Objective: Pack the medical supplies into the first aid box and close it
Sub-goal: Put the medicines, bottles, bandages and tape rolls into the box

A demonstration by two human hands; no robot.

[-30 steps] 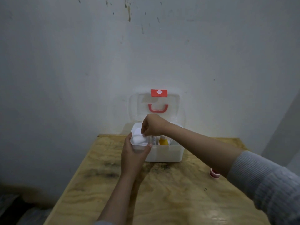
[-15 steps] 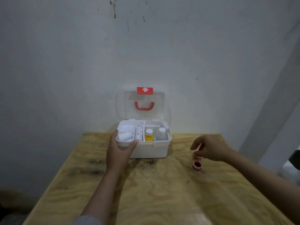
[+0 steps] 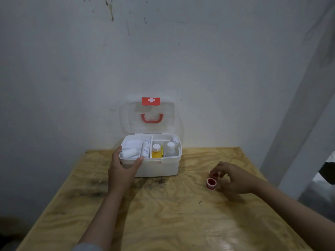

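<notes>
The white first aid box (image 3: 164,167) stands open at the table's far edge, its clear lid (image 3: 151,115) with a red handle leaning back against the wall. Inside lie a white gauze roll (image 3: 129,153), a wrapped bandage (image 3: 146,148), a yellow bottle (image 3: 156,152) and a clear bottle (image 3: 170,149). My left hand (image 3: 123,169) grips the box's front left corner. My right hand (image 3: 233,178) rests on the table to the right, fingertips on one small red and white tape roll (image 3: 215,175). A second tape roll (image 3: 211,183) lies just in front of it.
The plywood table (image 3: 163,214) is bounded by a white wall behind and a white pillar (image 3: 299,124) at the right. A dark object (image 3: 328,172) shows past the table's right edge.
My right hand left the box, swung right and came down onto the tape rolls. My left hand keeps its hold on the box corner. The camera view shifted slightly.
</notes>
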